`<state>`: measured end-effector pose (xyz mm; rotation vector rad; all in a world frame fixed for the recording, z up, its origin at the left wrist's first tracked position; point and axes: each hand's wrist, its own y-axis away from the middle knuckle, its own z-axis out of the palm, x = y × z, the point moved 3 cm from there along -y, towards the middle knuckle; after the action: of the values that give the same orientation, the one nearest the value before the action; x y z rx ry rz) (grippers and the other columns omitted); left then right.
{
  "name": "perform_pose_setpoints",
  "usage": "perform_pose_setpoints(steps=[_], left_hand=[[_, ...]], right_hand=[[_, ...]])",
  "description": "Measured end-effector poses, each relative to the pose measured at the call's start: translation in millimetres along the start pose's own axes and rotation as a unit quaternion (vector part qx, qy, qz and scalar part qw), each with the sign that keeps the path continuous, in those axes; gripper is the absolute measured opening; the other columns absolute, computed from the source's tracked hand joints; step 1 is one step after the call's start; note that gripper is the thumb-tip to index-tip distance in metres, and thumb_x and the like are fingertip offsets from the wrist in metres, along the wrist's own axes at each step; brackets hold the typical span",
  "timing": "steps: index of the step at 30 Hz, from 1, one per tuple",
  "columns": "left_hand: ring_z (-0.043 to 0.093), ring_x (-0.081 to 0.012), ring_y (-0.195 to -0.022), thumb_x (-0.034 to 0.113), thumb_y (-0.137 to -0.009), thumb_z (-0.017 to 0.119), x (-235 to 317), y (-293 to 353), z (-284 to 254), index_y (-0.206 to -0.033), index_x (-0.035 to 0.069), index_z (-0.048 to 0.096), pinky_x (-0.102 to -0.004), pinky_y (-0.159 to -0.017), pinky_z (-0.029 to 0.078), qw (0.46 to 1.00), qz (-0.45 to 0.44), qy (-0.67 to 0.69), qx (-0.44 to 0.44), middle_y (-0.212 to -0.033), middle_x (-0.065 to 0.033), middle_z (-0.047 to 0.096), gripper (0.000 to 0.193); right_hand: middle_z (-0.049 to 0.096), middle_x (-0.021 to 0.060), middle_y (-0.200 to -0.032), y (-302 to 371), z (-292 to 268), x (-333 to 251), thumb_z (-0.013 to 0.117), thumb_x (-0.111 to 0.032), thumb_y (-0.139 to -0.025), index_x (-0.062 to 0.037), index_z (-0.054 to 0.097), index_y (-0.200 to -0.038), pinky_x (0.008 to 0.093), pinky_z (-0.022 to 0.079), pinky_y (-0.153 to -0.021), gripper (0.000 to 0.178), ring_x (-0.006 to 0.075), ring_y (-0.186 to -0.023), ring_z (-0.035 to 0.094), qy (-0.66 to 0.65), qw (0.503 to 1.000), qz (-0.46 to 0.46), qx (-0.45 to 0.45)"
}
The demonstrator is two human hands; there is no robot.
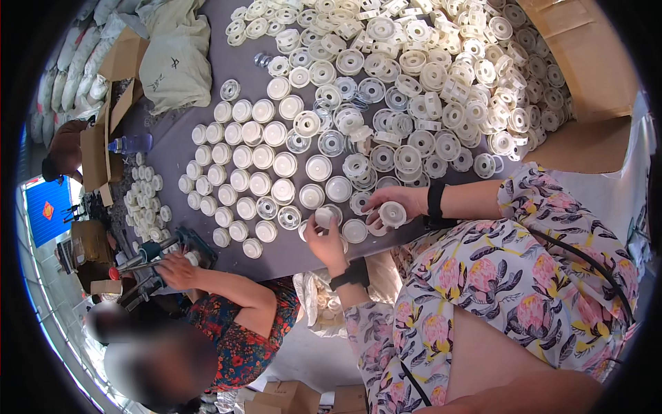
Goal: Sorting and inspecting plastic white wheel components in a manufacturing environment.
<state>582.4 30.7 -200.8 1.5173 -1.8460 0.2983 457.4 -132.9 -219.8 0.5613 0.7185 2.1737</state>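
Note:
My left hand (327,241) is near the table's front edge, its fingers closed around a small white round plastic part (323,217). Just to its right, my right hand (408,199) holds a white flanged plastic part (393,214) with a raised round centre, face up. The two parts are apart. Between and behind my hands lie more white discs (355,231) on the grey tabletop. To the left, white capped round parts (261,183) stand in loose rows, with a few clear-looking rings (288,217) among them.
A large heap of white ring-shaped parts (427,62) covers the back right, beside a cardboard box (579,62). At left a co-worker's hand (179,270) is at a bench device (196,245); small white parts (147,196), a bottle (131,143) and a sack (176,62) lie beyond.

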Motion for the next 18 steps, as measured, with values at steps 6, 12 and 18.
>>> perform_pose_setpoints(steps=[6,12,18], left_hand=[[0.056,-0.0252,-0.087,0.017,-0.067,0.075,3.4,12.2,-26.0,-0.106,0.001,0.057,-0.0356,-0.077,0.046,0.996,0.015,-0.019,0.09,-0.097,-0.0123,0.056,0.046],[0.055,-0.0348,-0.089,0.025,-0.062,0.076,25.0,4.2,-3.7,-0.107,0.004,0.057,-0.0426,-0.079,0.045,0.955,0.074,-0.286,0.003,-0.099,-0.0156,0.056,0.053],[0.056,-0.0315,-0.092,0.013,-0.068,0.072,72.6,38.7,-2.4,-0.113,0.004,0.053,-0.0401,-0.079,0.046,0.979,0.193,-0.059,-0.01,-0.099,-0.0153,0.057,0.05]], right_hand=[[0.062,0.015,-0.094,-8.6,9.0,-2.9,0.051,-0.029,-0.084,-0.0072,0.051,-0.103,0.0391,0.051,-0.066,0.029,0.0253,-0.078,0.062,0.029,0.999,-0.02,-0.005],[0.062,0.0146,-0.092,-8.9,5.1,-4.4,0.05,-0.03,-0.084,-0.0066,0.052,-0.098,0.0388,0.051,-0.065,0.028,0.0251,-0.078,0.062,-0.026,0.999,-0.039,0.003],[0.062,0.014,-0.092,-16.4,-2.3,-1.6,0.045,-0.035,-0.088,-0.0068,0.053,-0.094,0.0395,0.051,-0.065,0.03,0.0268,-0.076,0.061,-0.046,0.998,-0.05,0.005]])
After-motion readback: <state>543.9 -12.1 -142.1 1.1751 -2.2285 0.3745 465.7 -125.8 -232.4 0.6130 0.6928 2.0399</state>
